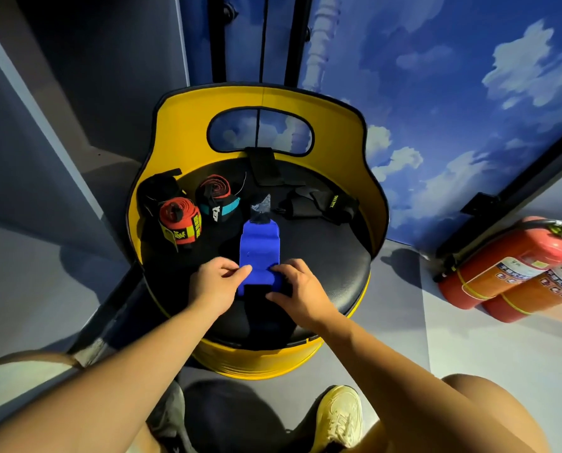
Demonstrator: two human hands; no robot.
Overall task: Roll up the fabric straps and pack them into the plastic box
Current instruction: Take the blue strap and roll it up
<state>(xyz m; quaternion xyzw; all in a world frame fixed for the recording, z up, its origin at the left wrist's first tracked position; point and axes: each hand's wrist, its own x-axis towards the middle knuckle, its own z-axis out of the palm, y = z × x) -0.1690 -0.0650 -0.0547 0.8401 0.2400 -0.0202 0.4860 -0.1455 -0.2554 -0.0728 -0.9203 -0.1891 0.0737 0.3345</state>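
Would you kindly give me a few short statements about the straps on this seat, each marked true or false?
1. Both hands hold the near end of the blue strap. True: the left hand and right hand pinch it.
2. The blue strap is fully rolled. False: most of it lies flat on the black seat.
3. Two rolled straps with red coils, the left roll and the right roll, sit at the seat's far left. True.
4. A plastic box stands on the seat. False: none is in view.
5. The fire extinguishers stand upright. False: they lie on the floor.
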